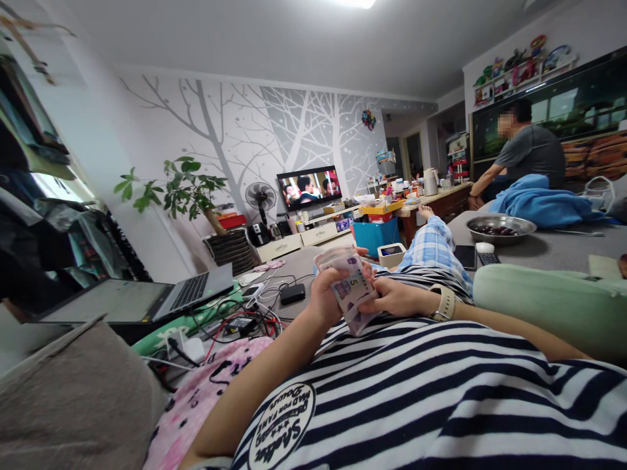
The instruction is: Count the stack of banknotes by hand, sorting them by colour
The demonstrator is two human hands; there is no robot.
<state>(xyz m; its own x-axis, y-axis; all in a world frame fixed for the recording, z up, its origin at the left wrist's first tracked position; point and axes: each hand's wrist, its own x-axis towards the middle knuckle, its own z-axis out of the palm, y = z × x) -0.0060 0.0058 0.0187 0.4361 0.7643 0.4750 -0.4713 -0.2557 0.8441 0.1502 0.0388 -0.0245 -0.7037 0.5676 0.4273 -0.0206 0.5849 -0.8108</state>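
A stack of banknotes (353, 287), the front one printed with a 5, is held upright above my striped shirt (441, 385). My left hand (326, 294) is wrapped around the stack from the left, thumb across its face. From the right, my right hand (392, 295) pinches the lower right part of the notes; a pale watch (445, 304) is on that wrist. Some fingers of both hands are hidden behind the notes. My legs, in blue checked trousers (431, 243), stretch forward past the hands.
At left lie an open laptop (198, 287), tangled cables and a black box (292, 294). On the right are a metal bowl (500, 230) of dark round fruit, a phone (465, 256), a remote (488, 258) and a green cushion (543, 307). Another person (531, 153) sits beyond.
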